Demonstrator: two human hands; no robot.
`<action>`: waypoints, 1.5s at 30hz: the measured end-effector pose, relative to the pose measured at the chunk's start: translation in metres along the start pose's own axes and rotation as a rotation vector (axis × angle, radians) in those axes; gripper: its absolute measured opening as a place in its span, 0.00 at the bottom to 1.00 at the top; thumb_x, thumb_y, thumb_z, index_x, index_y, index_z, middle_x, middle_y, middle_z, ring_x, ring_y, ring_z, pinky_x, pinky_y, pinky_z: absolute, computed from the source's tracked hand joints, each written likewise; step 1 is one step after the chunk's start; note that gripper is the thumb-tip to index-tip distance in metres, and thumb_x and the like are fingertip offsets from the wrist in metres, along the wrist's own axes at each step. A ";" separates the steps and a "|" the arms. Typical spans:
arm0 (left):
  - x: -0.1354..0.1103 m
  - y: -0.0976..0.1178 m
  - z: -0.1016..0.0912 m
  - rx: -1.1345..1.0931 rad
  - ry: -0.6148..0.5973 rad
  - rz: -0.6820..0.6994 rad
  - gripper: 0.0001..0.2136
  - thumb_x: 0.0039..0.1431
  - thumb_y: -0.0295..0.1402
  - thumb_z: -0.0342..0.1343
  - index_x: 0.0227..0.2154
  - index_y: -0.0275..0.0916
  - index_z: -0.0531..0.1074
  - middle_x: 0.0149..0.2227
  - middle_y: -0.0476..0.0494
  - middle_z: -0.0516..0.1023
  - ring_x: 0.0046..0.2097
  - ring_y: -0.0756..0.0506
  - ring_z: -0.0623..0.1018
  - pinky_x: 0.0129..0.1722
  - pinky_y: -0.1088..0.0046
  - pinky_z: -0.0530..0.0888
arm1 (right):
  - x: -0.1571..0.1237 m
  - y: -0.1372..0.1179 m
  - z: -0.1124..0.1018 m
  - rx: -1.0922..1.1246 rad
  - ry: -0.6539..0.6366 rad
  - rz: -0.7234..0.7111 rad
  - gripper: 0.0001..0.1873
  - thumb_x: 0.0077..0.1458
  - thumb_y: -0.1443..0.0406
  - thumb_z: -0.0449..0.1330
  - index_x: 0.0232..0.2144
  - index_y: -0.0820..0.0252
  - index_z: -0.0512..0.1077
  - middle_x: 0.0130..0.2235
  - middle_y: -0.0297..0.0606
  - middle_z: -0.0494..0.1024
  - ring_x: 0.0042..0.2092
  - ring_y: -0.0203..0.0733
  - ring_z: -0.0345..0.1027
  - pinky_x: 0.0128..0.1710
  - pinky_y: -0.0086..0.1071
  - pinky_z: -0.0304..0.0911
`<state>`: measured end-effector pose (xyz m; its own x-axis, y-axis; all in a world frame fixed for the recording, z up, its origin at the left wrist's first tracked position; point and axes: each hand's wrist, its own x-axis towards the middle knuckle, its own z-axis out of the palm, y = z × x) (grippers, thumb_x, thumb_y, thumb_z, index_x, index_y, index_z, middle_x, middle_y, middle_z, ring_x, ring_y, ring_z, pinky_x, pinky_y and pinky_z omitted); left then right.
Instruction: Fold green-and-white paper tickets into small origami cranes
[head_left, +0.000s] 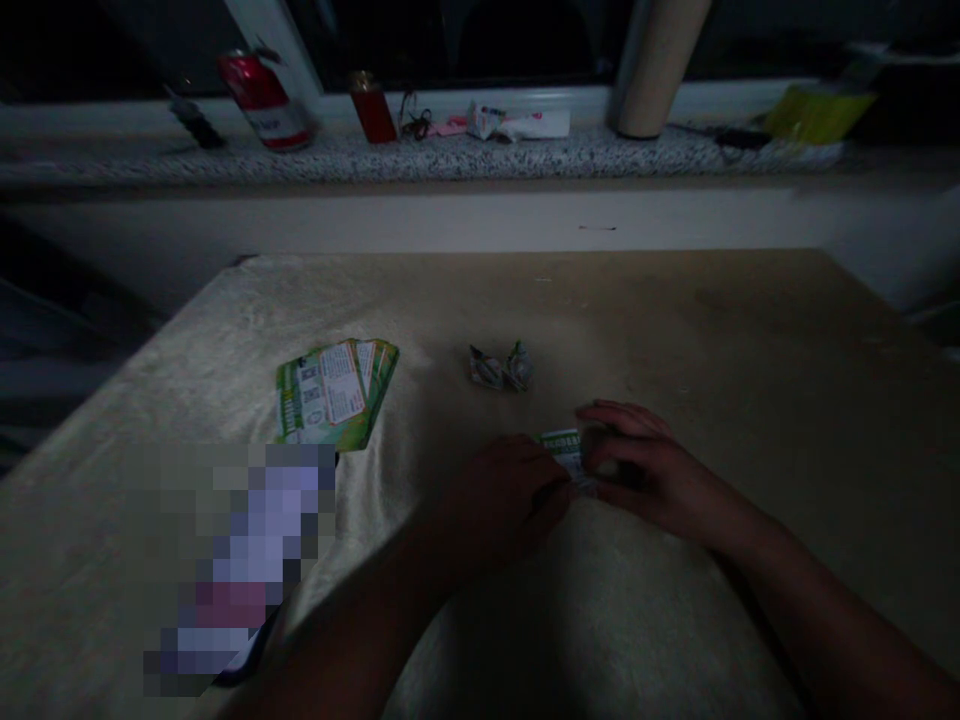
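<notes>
A small green-and-white printed paper lies between my two hands, low over the table. My left hand is closed at its left and lower edge, with the fingertips in shadow. From the other side, my right hand has its thumb and curled fingers on the right edge, while the upper fingers arch above it. Both palms hide part of the paper. Just beyond the hands sit two small folded paper pieces, side by side. To the left is a fanned stack of green-and-white printed leaflets.
A phone, its screen blurred out, lies at the left front on the cloth-covered table. Behind, the stone windowsill carries a red can, a red lighter-like object, a crumpled white tube and a beige cylinder.
</notes>
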<state>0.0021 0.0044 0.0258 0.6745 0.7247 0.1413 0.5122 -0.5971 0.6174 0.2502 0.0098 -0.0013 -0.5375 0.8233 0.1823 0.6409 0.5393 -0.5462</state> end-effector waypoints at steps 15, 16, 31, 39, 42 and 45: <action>0.003 -0.006 0.004 0.018 0.012 -0.176 0.11 0.68 0.38 0.55 0.44 0.39 0.80 0.40 0.43 0.84 0.41 0.42 0.81 0.44 0.65 0.75 | 0.000 -0.007 -0.003 -0.023 -0.052 0.014 0.05 0.61 0.60 0.65 0.36 0.51 0.81 0.65 0.40 0.69 0.68 0.58 0.57 0.65 0.59 0.54; 0.003 -0.006 0.004 0.011 0.016 -0.197 0.12 0.68 0.39 0.55 0.45 0.40 0.80 0.41 0.43 0.84 0.42 0.41 0.82 0.45 0.64 0.75 | 0.000 -0.007 -0.002 -0.022 -0.051 0.015 0.05 0.61 0.60 0.65 0.37 0.50 0.81 0.65 0.40 0.70 0.68 0.58 0.57 0.65 0.59 0.54; 0.005 -0.006 0.001 -0.187 0.125 -0.475 0.09 0.60 0.37 0.60 0.37 0.40 0.81 0.27 0.51 0.79 0.27 0.48 0.75 0.27 0.74 0.67 | 0.007 -0.016 0.002 0.253 0.231 0.080 0.06 0.64 0.61 0.62 0.39 0.53 0.78 0.44 0.41 0.80 0.46 0.47 0.76 0.48 0.42 0.72; 0.002 0.000 0.004 -0.292 0.278 -0.417 0.09 0.58 0.40 0.61 0.33 0.39 0.80 0.26 0.51 0.78 0.28 0.48 0.74 0.28 0.74 0.67 | 0.006 -0.024 0.008 0.558 0.257 0.232 0.09 0.64 0.59 0.63 0.44 0.55 0.78 0.34 0.34 0.83 0.34 0.39 0.78 0.34 0.30 0.73; 0.002 0.005 0.003 -0.281 0.245 -0.353 0.09 0.60 0.39 0.61 0.33 0.39 0.80 0.27 0.51 0.78 0.29 0.49 0.75 0.30 0.74 0.68 | 0.007 -0.027 0.007 0.551 0.286 0.193 0.07 0.63 0.60 0.63 0.38 0.55 0.79 0.32 0.34 0.84 0.33 0.40 0.78 0.32 0.29 0.73; 0.001 0.007 0.001 -0.268 0.265 -0.316 0.10 0.60 0.39 0.60 0.31 0.38 0.80 0.25 0.51 0.76 0.27 0.50 0.73 0.27 0.76 0.66 | 0.007 -0.030 0.006 0.519 0.362 0.148 0.06 0.62 0.61 0.64 0.34 0.56 0.81 0.31 0.35 0.85 0.31 0.40 0.79 0.31 0.30 0.74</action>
<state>0.0064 0.0008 0.0293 0.3315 0.9396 0.0855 0.4918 -0.2494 0.8342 0.2242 -0.0017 0.0115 -0.1870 0.9389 0.2889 0.2977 0.3344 -0.8942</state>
